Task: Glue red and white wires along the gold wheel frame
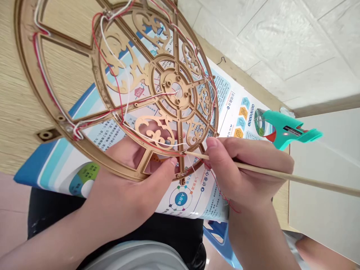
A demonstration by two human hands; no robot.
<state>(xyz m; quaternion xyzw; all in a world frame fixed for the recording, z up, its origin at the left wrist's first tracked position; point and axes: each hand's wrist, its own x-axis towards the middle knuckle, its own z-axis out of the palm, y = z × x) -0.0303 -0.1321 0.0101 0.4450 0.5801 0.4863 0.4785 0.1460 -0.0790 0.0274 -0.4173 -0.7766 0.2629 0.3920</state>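
A large round gold-coloured filigree frame [168, 84], with spokes and scrollwork, is tilted up in front of me. Thin red and white wires [118, 63] run along its rings and spokes. My left hand [132, 180] is behind its lower rim, gripping it with the thumb across the front. My right hand [242, 168] is shut on a thin wooden stick [267, 170]. The stick's tip touches the frame's lower rim where the wires cross. A few loose red wire ends hang below my right hand.
A printed booklet or poster [233, 116] lies under the frame on a woven straw mat [17, 93]. A teal glue gun [287, 127] lies at its right corner. A white board [323, 180] stands at right. Dark trousers [56, 206] show below.
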